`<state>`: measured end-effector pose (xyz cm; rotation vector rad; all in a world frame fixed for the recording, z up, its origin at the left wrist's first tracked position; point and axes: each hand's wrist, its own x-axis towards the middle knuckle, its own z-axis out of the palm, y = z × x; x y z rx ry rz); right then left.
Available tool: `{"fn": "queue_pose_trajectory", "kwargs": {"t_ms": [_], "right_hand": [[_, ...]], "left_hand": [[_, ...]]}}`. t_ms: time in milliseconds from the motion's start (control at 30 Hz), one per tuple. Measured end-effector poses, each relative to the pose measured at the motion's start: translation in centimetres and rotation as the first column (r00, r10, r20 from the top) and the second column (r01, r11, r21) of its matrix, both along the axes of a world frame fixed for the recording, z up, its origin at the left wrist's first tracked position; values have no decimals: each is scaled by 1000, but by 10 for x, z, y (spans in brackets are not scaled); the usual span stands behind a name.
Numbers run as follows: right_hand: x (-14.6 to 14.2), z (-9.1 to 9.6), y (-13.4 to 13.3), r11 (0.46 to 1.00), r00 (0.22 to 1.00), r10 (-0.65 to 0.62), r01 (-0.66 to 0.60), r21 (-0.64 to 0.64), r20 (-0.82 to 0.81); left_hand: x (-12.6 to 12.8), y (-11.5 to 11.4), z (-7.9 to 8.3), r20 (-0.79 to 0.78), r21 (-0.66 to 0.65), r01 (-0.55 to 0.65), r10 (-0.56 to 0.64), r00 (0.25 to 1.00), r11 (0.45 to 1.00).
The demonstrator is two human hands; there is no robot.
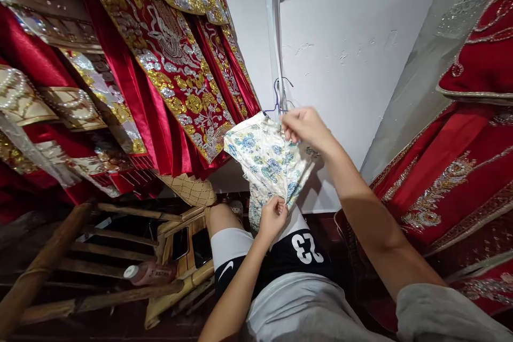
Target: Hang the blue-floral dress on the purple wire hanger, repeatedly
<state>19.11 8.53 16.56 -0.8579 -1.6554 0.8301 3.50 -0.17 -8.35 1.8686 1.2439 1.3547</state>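
A cream garment with a blue floral print (266, 160) hangs from a thin wire hanger (277, 97) in front of the white wall. My right hand (306, 127) is raised and pinches the garment's top edge just below the hanger hook. Lower down, my left hand (273, 219) is closed on the garment's bottom edge and holds it out from my body. Part of the cloth is hidden behind my left hand.
Red robes with gold and silver embroidery (172, 59) hang close on the left, more red embroidered cloth (460, 181) on the right. A bamboo chair (120, 272) with a pink bottle (150, 273) and two phones (192, 246) stands at lower left. A white pole (276, 26) runs up the wall.
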Motion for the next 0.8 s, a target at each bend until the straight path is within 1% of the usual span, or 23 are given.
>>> {"fn": "queue_pose_trajectory", "kwargs": {"t_ms": [33, 67, 100, 133, 200, 233, 300, 367, 467, 533, 633, 700, 800], "right_hand": [[3, -15, 2, 998, 991, -51, 53, -18, 124], [5, -31, 5, 991, 964, -127, 136, -20, 235], [7, -47, 9, 976, 920, -207, 217, 8, 332], [9, -62, 14, 966, 876, -250, 256, 40, 413], [12, -85, 25, 960, 817, -274, 265, 91, 508], [13, -92, 29, 960, 806, -277, 254, 116, 523], [16, -101, 36, 952, 812, -303, 236, 195, 498], [19, -103, 40, 924, 835, -338, 208, 320, 434], [26, -105, 43, 859, 866, -358, 159, 486, 350], [30, -109, 45, 817, 866, -374, 138, 559, 333], [36, -111, 51, 763, 844, -406, 100, 639, 352], [40, -103, 58, 728, 820, -429, 66, 683, 378], [46, -75, 69, 668, 782, -490, 53, 742, 385]], "left_hand": [[0, -1, 1, 9, -8, 10, -10, 1000, 1000], [1, -2, 1, 17, -15, 16, -16, 1000, 1000], [2, -3, 1, 26, -23, 19, -18, 1000, 1000], [4, -5, -1, 37, -31, 18, -17, 999, 999], [7, -9, -3, 67, -40, 5, -2, 998, 999], [8, -11, -5, 82, -43, -1, 5, 997, 999], [9, -13, -5, 106, -49, -12, 17, 994, 999], [9, -14, -4, 120, -59, -12, 19, 993, 998], [6, -15, -2, 134, -69, -11, 21, 991, 998], [4, -16, -2, 136, -73, -12, 22, 990, 997], [5, -20, -2, 120, -66, -21, 28, 992, 998], [10, -23, -1, 76, -40, -24, 27, 997, 999], [18, -26, 3, -27, 9, 7, -7, 1000, 1000]]}}
